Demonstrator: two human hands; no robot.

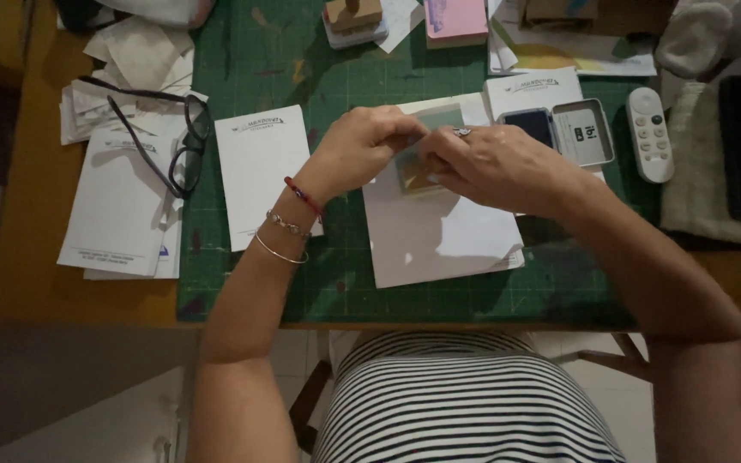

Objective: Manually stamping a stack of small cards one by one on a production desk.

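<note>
My left hand (362,147) and my right hand (495,165) meet over a small translucent card or sleeve (426,147) with a greenish and tan picture, both pinching it just above a white sheet of paper (435,236). The sheet lies on a green cutting mat (259,51). My left wrist carries a red cord and thin bracelets; a ring shows on my right hand. An open ink pad tin (569,130) sits just right of my right hand.
White printed notepads (261,176) and a paper stack (126,206) with black glasses (177,141) lie at left. A white remote (650,133), grey cloth (709,171), pink pad (456,19) and wooden stamp (352,17) sit at right and back.
</note>
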